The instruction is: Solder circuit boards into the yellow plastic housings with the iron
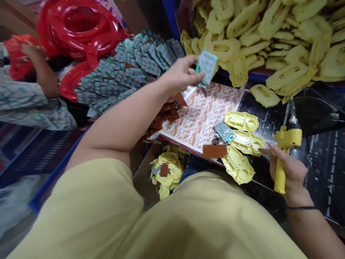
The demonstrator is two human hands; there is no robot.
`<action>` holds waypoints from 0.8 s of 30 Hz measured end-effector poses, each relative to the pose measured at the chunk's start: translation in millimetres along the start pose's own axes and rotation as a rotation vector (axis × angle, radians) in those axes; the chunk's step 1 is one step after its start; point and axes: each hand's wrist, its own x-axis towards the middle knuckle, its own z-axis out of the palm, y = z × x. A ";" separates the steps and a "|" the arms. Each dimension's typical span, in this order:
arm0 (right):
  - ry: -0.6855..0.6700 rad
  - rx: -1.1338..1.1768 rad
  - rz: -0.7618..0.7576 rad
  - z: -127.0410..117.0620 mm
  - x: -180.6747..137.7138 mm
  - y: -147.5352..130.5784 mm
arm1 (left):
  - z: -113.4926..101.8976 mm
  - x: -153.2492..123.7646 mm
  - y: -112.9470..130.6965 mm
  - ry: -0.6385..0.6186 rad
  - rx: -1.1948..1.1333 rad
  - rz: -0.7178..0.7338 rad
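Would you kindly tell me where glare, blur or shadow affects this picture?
Head view: white glare on the glossy red rings; head view: slight blur on the circuit board in the left hand; head view: soft, smeared plastic at lower left; head view: dim shadow on the yellow shirt.

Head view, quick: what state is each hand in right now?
Left hand: closed, holding a grey-green board.
Right hand: at the yellow driver, fingers partly extended; whether it grips cannot be told.
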 end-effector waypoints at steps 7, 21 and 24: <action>-0.127 0.193 0.019 -4.2 36.9 -17.0 | 116.4 -56.7 36.0 -0.647 -0.568 -0.069; 0.025 0.050 0.017 -8.5 31.5 -34.8 | 122.1 -86.7 72.5 -0.375 -0.748 0.013; 0.048 0.009 0.021 -4.0 29.7 -40.6 | 138.1 -89.7 81.1 -0.305 -0.821 -0.086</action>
